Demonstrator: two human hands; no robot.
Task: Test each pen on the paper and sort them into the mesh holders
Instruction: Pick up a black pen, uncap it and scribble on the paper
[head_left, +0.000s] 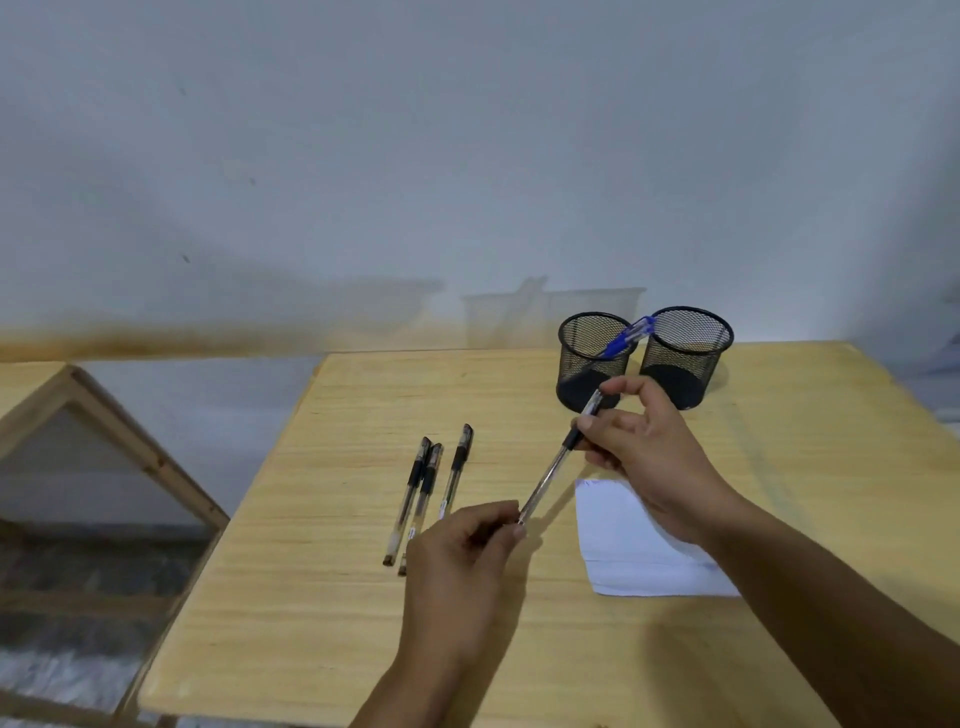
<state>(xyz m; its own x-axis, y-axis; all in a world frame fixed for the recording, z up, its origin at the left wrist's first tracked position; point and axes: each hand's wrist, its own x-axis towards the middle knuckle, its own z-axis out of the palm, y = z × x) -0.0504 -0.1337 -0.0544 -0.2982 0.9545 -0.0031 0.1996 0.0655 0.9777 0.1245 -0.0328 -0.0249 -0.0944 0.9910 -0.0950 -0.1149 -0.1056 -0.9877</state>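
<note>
A clear pen with a black grip (550, 473) is held slanted above the table between both hands. My left hand (462, 566) pinches its lower end; my right hand (644, 457) grips its upper part near the black grip. Three more black pens (426, 493) lie side by side on the wooden table (322, 571), left of the hands. A white sheet of paper (623, 551) lies under my right wrist. Two black mesh holders stand at the back: the left holder (592, 358) has a blue pen (628, 338) leaning in it, the right holder (685, 353) looks empty.
A wooden triangular frame (114, 441) stands off the table to the left, over a gap to the floor. A pale wall rises right behind the table. The table's left edge runs diagonally near the lying pens.
</note>
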